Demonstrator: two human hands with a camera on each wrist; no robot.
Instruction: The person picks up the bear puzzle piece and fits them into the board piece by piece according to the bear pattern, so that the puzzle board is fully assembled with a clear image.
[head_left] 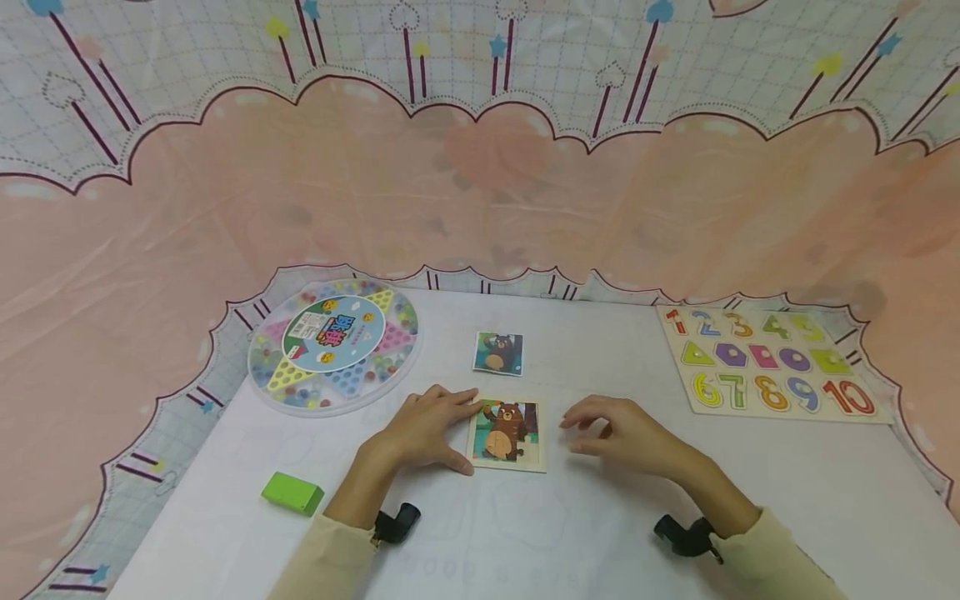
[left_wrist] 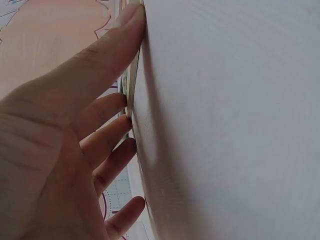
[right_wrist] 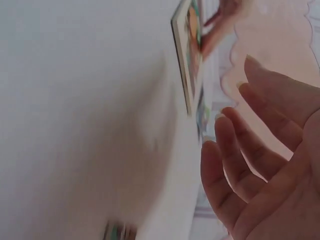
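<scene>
A small wooden bear puzzle (head_left: 506,433) lies in a pale frame on the white table, with bare wood showing at its lower right corner. My left hand (head_left: 427,429) is at its left side; the extended thumb and index finger touch the frame's edge. To the right of the puzzle my right hand (head_left: 622,433) hovers, fingers loosely bent and apart, nothing between them in the right wrist view. A small blurred dark and green piece (right_wrist: 120,231) lies on the table low in that view. Beyond the puzzle is a picture card (head_left: 498,354) of the same bear.
At the back left lies a round Chinese checkers board (head_left: 333,346) with coloured marbles. A number and shape board (head_left: 772,362) occupies the right side. A green block (head_left: 292,493) is near the left forearm. Patterned cloth (head_left: 480,200) hangs behind the table.
</scene>
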